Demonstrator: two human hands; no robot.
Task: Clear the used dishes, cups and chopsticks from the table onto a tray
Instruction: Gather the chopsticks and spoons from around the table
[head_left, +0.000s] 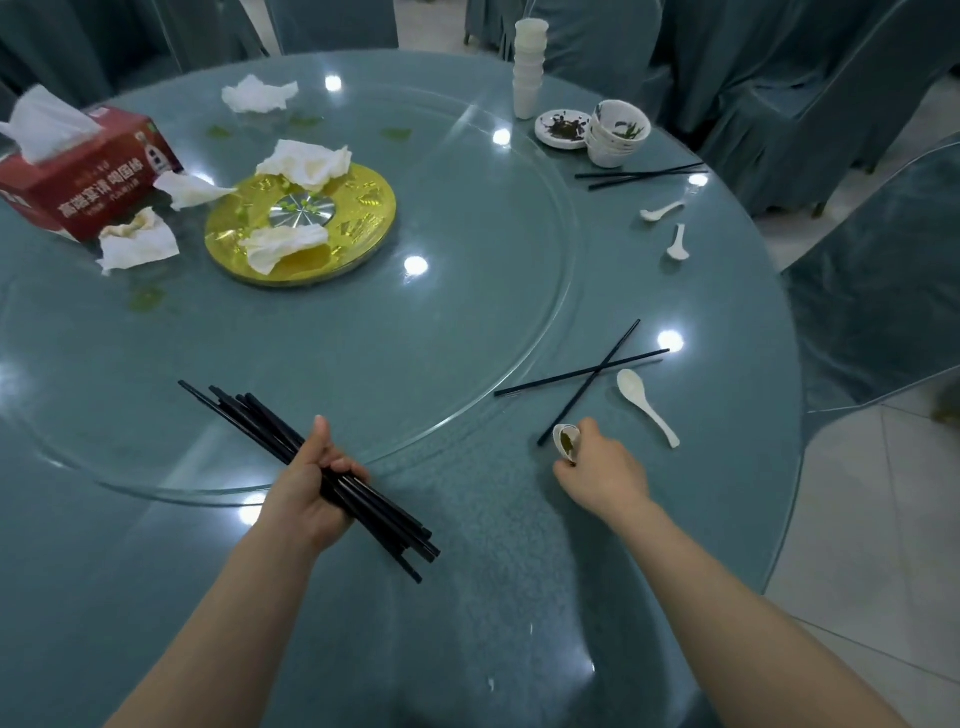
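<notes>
- Left hand (311, 483) grips a bundle of black chopsticks (260, 431), fingers curled round the middle; the sticks point to about 10 o'clock at the far end and 4 o'clock at the near end.
- Right hand (597, 473) pinches a small white cup (566, 441) tilted on its side over the table (467, 597); something green shows inside it, perhaps tea leaves, but the view is too small to be sure.
- Just beyond this cup, toward 12 o'clock, two loose chopsticks (587, 371) lie crossed on the glass, partly over the edge of the turntable (467, 312).
- At 1 o'clock from the right hand a white spoon (647, 405) lies flat, near the crossed pair.
- Far off, at 1 o'clock of the table, stand a stack of white cups (529, 67), a small saucer (563, 129) with dark scraps and a stack of bowls (618, 135); more chopsticks (641, 175) and two small spoons (670, 228) lie near them.
- At 10 o'clock a red tissue box (88, 182) and crumpled napkins (140, 241) lie around a gold centre disc (363, 208).
</notes>
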